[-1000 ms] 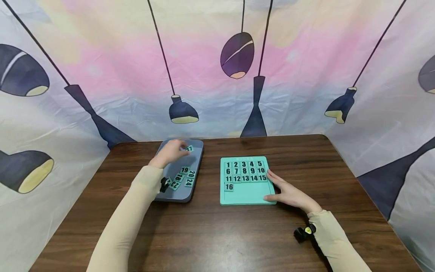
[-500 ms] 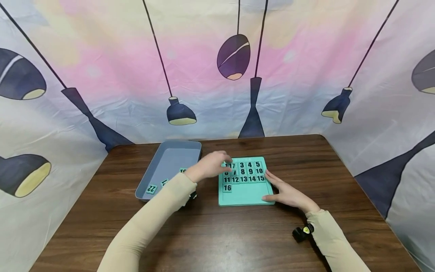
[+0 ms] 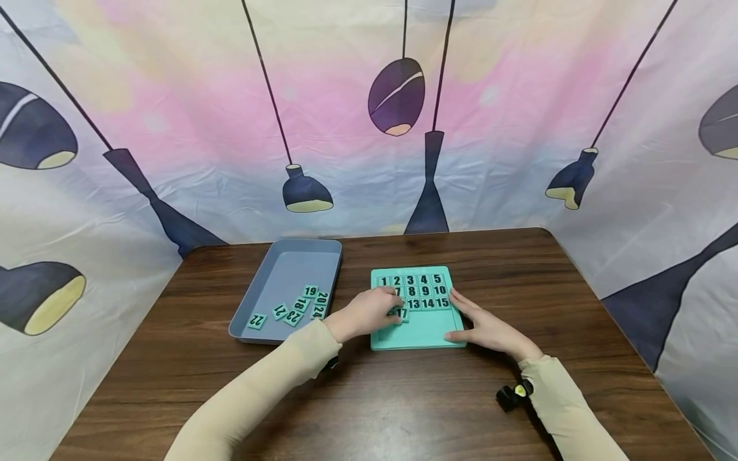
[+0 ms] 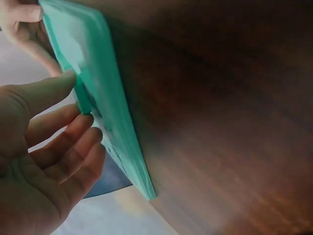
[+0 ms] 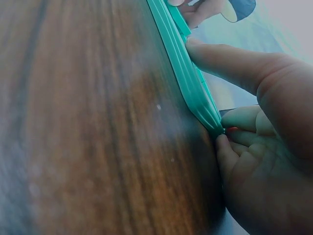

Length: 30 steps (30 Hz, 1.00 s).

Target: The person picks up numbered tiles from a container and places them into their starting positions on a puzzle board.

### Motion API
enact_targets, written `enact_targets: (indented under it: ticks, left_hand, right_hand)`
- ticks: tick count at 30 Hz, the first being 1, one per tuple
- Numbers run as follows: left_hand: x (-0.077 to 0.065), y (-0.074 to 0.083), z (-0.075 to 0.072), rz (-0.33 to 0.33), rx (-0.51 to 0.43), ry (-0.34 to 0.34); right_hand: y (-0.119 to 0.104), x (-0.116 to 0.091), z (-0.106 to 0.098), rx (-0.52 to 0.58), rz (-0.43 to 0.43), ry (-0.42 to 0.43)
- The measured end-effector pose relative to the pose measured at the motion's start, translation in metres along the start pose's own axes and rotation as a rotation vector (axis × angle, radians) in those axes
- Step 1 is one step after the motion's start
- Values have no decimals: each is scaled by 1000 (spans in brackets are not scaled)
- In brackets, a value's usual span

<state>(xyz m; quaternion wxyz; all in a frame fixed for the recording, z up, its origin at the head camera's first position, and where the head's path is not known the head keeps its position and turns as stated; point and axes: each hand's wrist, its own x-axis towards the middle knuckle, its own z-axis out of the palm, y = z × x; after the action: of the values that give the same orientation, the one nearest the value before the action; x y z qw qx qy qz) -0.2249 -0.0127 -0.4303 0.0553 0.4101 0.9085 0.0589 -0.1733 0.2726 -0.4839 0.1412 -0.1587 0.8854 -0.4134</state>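
Observation:
In the head view, my left hand (image 3: 367, 314) pinches a green number tile (image 3: 402, 314) marked 17 between thumb and fingers. This tile is at the fourth row of the turquoise number board (image 3: 428, 331), below the rows of numbered tiles; my fingers hide 16 and some tiles at the left. The left wrist view shows the pinched tile (image 4: 83, 95) tilted against the board (image 4: 110, 83). My right hand (image 3: 490, 328) holds the board's near right corner, thumb on top and fingers along the right edge. In the right wrist view the thumb (image 5: 230, 61) presses on the board's rim (image 5: 171, 58).
A grey-blue tray (image 3: 296, 264) stands left of the board. Several loose tiles lie in its near half, among them 19 (image 3: 310, 291) and 22 (image 3: 257, 321). Both rest on a brown wooden table (image 3: 369, 397). A cloth printed with lamps (image 3: 346, 115) hangs behind.
My left hand has carried tile 17 from the tray's far end across to the board, then down toward its fourth row. The right hand stays at the board's corner.

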Motion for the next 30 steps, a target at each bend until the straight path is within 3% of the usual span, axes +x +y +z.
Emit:
enact_targets:
  ticks: [7, 17, 25, 30]
  left_hand:
    - [-5, 1, 7, 40, 40, 69]
    - [-10, 1, 7, 22, 46, 63]
    - [-12, 3, 9, 64, 84, 97]
    - [-12, 1, 12, 50, 96, 104]
  right_hand:
    - [-1, -1, 0, 1, -3, 1]
    - [-2, 0, 0, -2, -9, -1]
    - [-2, -1, 0, -5, -11, 8]
    - [-2, -1, 1, -6, -11, 6]
